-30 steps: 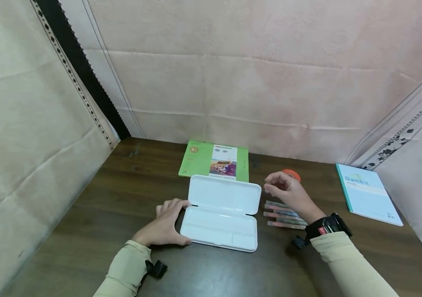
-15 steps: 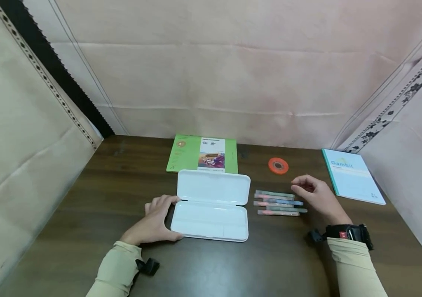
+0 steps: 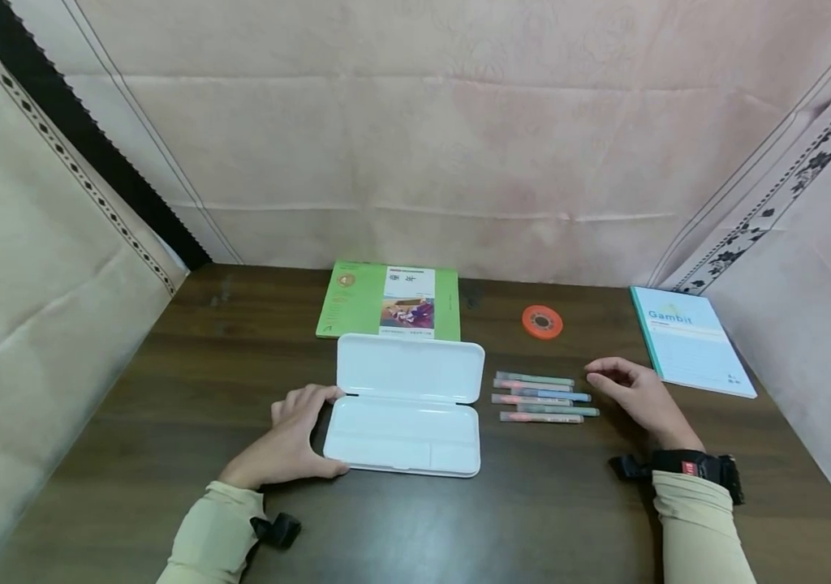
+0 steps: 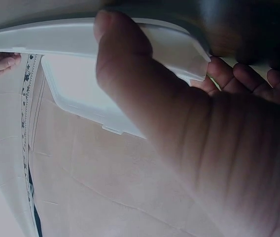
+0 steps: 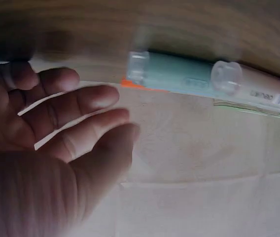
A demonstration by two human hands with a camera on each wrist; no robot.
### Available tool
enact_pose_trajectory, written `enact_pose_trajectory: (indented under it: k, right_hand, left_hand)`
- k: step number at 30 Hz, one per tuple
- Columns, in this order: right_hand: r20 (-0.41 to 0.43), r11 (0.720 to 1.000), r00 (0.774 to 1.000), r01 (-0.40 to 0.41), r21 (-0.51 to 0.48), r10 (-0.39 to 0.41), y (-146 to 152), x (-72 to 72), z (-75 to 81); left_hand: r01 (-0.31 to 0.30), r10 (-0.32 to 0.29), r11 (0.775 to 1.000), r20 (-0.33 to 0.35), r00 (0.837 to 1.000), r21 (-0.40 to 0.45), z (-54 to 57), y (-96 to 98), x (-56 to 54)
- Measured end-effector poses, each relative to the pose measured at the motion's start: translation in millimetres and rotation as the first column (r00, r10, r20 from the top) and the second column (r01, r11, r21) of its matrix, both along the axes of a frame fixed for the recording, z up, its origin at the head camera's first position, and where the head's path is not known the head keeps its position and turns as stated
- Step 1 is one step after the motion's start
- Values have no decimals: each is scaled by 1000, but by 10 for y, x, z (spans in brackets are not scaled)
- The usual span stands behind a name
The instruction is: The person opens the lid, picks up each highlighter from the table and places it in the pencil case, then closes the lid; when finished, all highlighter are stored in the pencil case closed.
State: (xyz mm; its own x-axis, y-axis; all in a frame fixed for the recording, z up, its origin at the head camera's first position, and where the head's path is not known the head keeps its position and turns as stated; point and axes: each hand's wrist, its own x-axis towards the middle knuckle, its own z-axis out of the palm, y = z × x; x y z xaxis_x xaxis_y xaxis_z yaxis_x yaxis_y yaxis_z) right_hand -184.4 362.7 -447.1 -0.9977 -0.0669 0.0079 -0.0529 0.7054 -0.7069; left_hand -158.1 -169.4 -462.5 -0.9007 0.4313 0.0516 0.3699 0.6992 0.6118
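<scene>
An open white pencil case [image 3: 401, 436] lies on the table, its lid leaning back and its compartments bare. My left hand [image 3: 286, 442] holds the left end of the base, thumb at the front corner and fingers near the hinge; the left wrist view has the thumb against the case's wall [image 4: 56, 39]. Right of the case lie several capped pens [image 3: 536, 400] in pale green, pink and blue, roughly side by side. My right hand [image 3: 642, 401] rests just right of them, fingers loosely bent, holding nothing. In the right wrist view its fingertips stop short of a teal pen [image 5: 179, 74].
Behind the case lies a green book [image 3: 360, 304], partly covered by the lid. An orange round disc [image 3: 542, 322] sits behind the pens. A pale blue Gambit notebook [image 3: 696, 345] lies at the right. Cloth walls border the table [image 3: 415, 535].
My right hand has moved from over the pens to their right, uncovering them and the orange disc. My left hand stays on the pencil case. The head view has shifted slightly.
</scene>
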Motion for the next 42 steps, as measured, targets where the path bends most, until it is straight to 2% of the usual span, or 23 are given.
enact_pose_trajectory:
  k: [6, 21, 34, 42]
  right_hand:
    - [16, 997, 998, -69, 27, 69, -27, -70, -41]
    - [-5, 982, 988, -152, 113, 154, -88, -213, 0]
    - [22, 989, 995, -100, 109, 98, -78, -185, -23]
    - [30, 997, 999, -36, 75, 34, -3, -154, -6]
  left_hand:
    - [2, -2, 1000, 10, 1000, -6, 21, 5, 5]
    - [16, -16, 1000, 3, 1000, -5, 53, -1, -28]
    - [17, -17, 1000, 16, 1000, -3, 61, -2, -11]
    - [14, -14, 1000, 12, 1000, 5, 75, 2, 10]
